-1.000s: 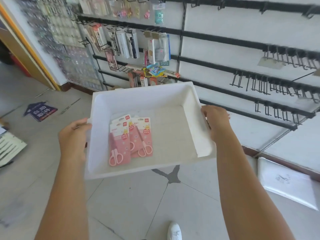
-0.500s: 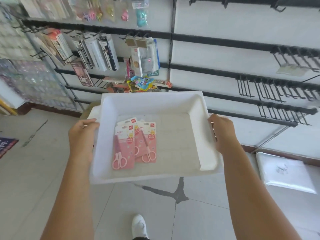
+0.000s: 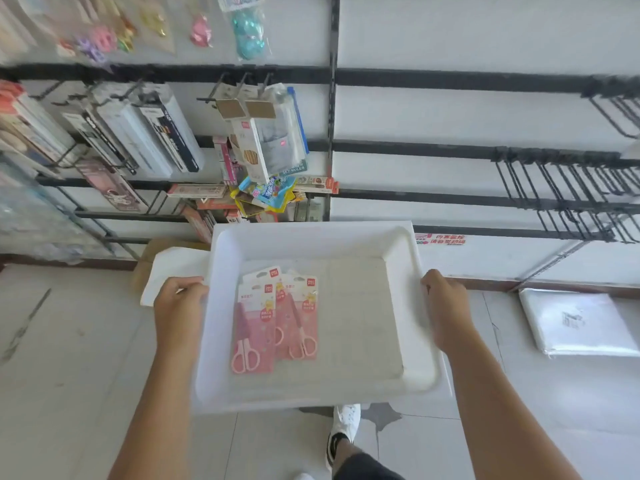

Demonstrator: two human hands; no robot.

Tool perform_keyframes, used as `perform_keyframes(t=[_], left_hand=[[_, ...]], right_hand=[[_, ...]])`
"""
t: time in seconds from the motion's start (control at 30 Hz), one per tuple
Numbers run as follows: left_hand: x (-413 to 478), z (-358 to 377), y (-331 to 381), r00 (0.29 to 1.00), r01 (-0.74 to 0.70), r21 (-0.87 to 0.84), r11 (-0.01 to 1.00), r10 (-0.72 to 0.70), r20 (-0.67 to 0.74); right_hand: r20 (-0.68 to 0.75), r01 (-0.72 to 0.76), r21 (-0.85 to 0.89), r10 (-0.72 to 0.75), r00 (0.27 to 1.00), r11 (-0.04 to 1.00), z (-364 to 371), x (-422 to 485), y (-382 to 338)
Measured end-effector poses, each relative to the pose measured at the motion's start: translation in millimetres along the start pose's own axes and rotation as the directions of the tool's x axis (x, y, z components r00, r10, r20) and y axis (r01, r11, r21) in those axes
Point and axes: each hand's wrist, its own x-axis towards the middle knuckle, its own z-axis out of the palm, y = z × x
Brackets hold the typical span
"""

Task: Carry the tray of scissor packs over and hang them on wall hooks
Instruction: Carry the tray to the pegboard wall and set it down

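Observation:
I hold a white tray (image 3: 408, 271) level in front of me, above the floor. My left hand (image 3: 178, 306) grips its left rim and my right hand (image 3: 446, 306) grips its right rim. In the tray's left half lie overlapping pink scissor packs (image 3: 273, 320), flat, with the scissor handles toward me. On the wall ahead run black rails; bare wall hooks (image 3: 568, 188) crowd the right side, at and above the tray's height.
Hanging stationery packs (image 3: 263, 140) fill the hooks on the left and centre. A white flat sheet (image 3: 169, 268) lies on a cardboard box at the wall's foot, left of the tray. A clear plastic bundle (image 3: 578, 320) lies on the floor at right. My white shoe (image 3: 344, 424) shows below the tray.
I have walked closer to the wall with the tray and turned right. The display now fills the view. Both hands keep the same grip; the packs have not shifted.

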Motion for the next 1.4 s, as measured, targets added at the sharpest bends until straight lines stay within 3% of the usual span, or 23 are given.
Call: perform_keyframes(t=[0.2,0.5,0.83,1.03,1.4], left_hand=[[52,53,-12,0.995,0.101,0.103,0.99,-0.101,-0.002],[119,94,-49,0.954,0.217,0.305,0.927,-0.268,0.137],[184,133,-69,0.917,0.226,0.41,0.884,-0.335,0.218],[192,164,-101,0.9,0.295,0.425,0.856,-0.398,0.177],[189,158,-100,0.932,0.259,0.376,0.89,-0.333,0.145]], right_hand=[[-0.026,0.014,-0.016,-0.014,1.0,1.0,42,69,7],[-0.091,-0.106,-0.081,0.098,0.991,0.991,78,124,37],[-0.189,-0.246,0.068,0.255,0.948,0.967,122,148,60],[-0.065,-0.308,0.005,0.308,0.949,0.951,109,193,83],[0.092,-0.242,-0.004,0.241,0.966,0.97,99,191,81]])
